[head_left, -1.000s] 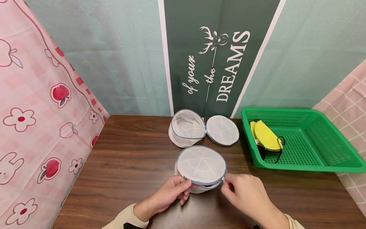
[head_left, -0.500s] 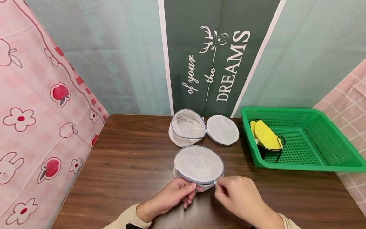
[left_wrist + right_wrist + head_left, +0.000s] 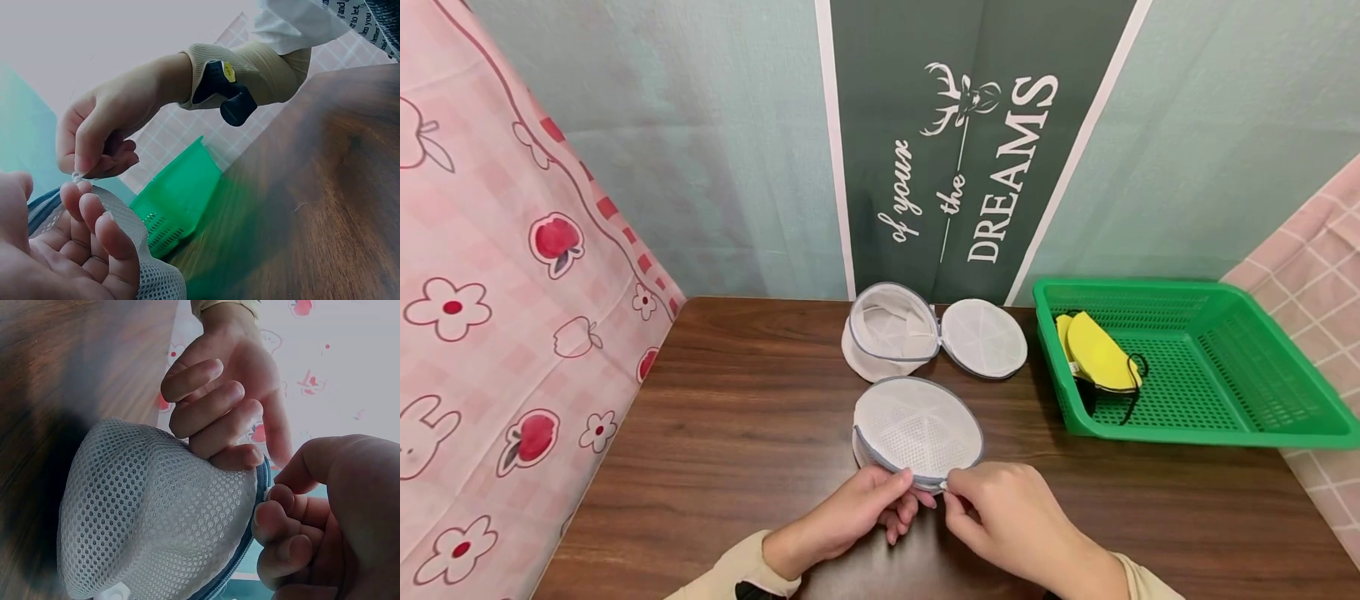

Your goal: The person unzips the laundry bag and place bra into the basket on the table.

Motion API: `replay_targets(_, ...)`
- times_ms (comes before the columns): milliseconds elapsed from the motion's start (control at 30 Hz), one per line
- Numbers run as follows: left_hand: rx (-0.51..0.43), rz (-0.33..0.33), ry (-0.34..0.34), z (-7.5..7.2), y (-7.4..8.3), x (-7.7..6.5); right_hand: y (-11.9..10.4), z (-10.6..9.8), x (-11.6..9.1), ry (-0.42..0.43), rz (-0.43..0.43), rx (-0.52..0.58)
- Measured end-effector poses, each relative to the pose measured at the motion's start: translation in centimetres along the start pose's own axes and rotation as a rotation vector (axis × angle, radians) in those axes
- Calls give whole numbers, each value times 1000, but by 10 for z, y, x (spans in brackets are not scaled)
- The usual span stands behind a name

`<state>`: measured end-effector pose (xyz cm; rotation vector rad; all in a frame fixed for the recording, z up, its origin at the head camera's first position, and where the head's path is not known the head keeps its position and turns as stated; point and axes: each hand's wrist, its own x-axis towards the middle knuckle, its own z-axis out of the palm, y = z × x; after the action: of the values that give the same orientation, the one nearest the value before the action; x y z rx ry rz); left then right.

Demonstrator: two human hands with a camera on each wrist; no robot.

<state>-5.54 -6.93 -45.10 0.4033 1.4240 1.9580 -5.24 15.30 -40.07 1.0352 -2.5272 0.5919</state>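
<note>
A round white mesh laundry bag (image 3: 917, 425) with a grey-blue zipper edge stands near the front of the table, its lid lying over the top. My left hand (image 3: 868, 512) pinches its front rim between thumb and fingers. Close beside it, my right hand (image 3: 1007, 517) pinches the small white zipper pull (image 3: 943, 484) at the front of the rim. The right wrist view shows the zipper (image 3: 240, 550) running along the edge above the bag's mesh side. Behind it sits a second mesh bag (image 3: 883, 367), unzipped, its round lid (image 3: 985, 337) folded out to the right.
A green plastic basket (image 3: 1195, 435) stands at the right. Folded yellow cup-shaped fabric (image 3: 1101, 354) with black straps lies in its left end. A printed cloth hangs behind the brown wooden table (image 3: 737, 400), and a pink one (image 3: 490, 292) hangs at the left.
My right hand has drawn the zipper pull leftward along the front rim, and the gap under the lid there has narrowed. My left hand has shifted slightly right along the rim.
</note>
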Motion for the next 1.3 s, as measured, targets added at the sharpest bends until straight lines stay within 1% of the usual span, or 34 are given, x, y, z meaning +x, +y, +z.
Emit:
replay_targets(233, -3, -27, 47, 1, 0, -1, -3, 5, 1, -12, -20, 19)
replay_targets(467, -3, -45, 61, 2, 0, -2, -4, 6, 2, -11, -21, 23)
replay_targets(733, -8, -69, 89, 3, -2, -4, -3, 7, 1, -30, -18, 44)
replay_targets(967, -1, -73, 84, 2, -4, -4, 0, 10, -1, -29, -33, 38)
replay_targets(1300, 26, -81, 94, 3, -5, -5, 3, 11, -3, -62, -6, 27)
